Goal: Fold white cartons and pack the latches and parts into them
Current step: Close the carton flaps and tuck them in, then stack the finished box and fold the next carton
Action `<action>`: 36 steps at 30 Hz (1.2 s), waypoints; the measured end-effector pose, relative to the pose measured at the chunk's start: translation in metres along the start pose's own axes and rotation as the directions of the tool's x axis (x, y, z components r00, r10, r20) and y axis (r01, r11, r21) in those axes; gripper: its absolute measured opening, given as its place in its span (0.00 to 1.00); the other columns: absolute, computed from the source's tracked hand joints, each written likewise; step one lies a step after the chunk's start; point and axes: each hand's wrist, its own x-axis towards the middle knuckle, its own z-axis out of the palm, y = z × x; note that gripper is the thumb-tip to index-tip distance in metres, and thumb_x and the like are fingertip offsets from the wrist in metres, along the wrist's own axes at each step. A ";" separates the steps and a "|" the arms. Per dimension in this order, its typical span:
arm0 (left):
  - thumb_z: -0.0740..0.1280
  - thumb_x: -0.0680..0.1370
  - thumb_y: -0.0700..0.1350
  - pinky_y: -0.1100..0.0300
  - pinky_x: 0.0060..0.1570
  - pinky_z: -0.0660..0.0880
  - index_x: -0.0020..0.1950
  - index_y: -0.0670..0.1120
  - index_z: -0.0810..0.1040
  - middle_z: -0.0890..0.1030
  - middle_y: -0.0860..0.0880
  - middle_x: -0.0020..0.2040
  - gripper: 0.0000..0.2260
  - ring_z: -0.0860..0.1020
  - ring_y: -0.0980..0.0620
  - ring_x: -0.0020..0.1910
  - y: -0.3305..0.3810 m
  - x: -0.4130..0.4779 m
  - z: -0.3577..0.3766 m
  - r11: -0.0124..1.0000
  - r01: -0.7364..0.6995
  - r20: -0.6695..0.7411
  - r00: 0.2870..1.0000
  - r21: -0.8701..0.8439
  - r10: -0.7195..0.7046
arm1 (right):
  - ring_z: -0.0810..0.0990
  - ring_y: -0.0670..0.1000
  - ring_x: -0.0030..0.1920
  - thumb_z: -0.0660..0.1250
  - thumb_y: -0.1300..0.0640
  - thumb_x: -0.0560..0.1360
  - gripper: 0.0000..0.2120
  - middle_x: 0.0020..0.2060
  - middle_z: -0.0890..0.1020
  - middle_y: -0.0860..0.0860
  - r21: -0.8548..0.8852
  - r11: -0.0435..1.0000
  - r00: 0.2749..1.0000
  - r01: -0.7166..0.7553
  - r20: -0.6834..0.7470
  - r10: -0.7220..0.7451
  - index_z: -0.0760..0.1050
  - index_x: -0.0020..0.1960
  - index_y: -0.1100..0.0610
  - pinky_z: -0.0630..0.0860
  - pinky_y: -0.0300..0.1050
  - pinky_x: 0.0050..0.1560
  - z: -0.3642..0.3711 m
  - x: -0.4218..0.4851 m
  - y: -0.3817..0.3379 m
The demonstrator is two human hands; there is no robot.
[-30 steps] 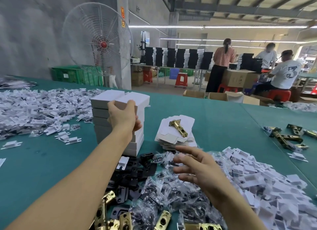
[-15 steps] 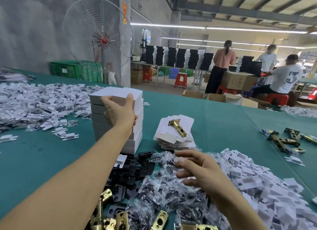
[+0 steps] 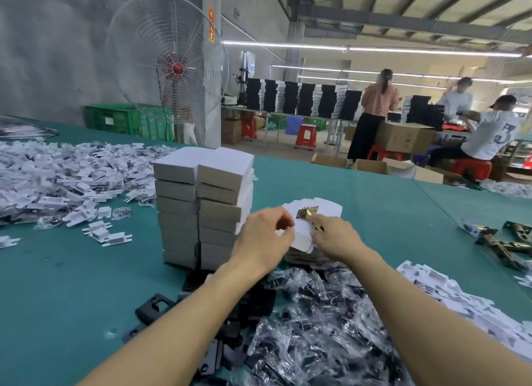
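A stack of flat white carton blanks (image 3: 326,210) lies on the green table (image 3: 72,284), with a brass latch (image 3: 307,212) on top. My right hand (image 3: 336,237) reaches over the blanks, its fingers closed on the latch's body. The curled fingers of my left hand (image 3: 264,235) are at the left edge of the blanks; whether they grip one is unclear. Just left of both hands stand two tall stacks of folded white cartons (image 3: 201,207). Under my forearms lie clear bags of dark parts (image 3: 316,328) and black plates (image 3: 152,308).
White plastic inserts are heaped at the left (image 3: 57,178) and at the right (image 3: 460,299). More brass latches (image 3: 503,244) lie at the right edge. A big fan (image 3: 167,63) stands behind the table. People work among boxes in the background.
My left hand has let go of the folded carton stack and moved right to the flat blanks. My right hand has moved forward from the bagged parts onto the brass latch.
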 end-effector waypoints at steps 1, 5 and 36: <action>0.68 0.78 0.46 0.54 0.57 0.76 0.49 0.54 0.80 0.82 0.55 0.52 0.04 0.78 0.55 0.54 -0.001 0.004 0.005 0.998 -0.002 0.070 0.998 0.070 -0.003 | 0.72 0.63 0.64 0.57 0.54 0.80 0.20 0.65 0.78 0.55 -0.042 0.999 1.000 -0.022 -0.020 0.021 0.72 0.69 0.41 0.72 0.53 0.61 0.005 0.006 0.001; 0.66 0.79 0.53 0.50 0.64 0.71 0.64 0.53 0.77 0.74 0.52 0.68 0.14 0.68 0.48 0.69 0.000 0.021 0.029 0.958 -0.007 0.282 0.956 0.287 -0.077 | 0.78 0.59 0.54 0.60 0.61 0.78 0.17 0.55 0.84 0.56 0.092 0.995 0.984 -0.046 -0.170 0.061 0.82 0.58 0.46 0.74 0.47 0.50 0.016 0.011 0.005; 0.57 0.77 0.28 0.50 0.35 0.66 0.51 0.43 0.68 0.63 0.46 0.35 0.11 0.69 0.41 0.36 0.000 0.038 0.027 0.840 -0.040 0.191 0.979 0.541 -0.076 | 0.79 0.52 0.35 0.66 0.64 0.78 0.14 0.44 0.80 0.52 0.876 0.474 0.853 -0.086 -0.182 0.490 0.80 0.59 0.50 0.84 0.54 0.47 0.006 0.007 0.022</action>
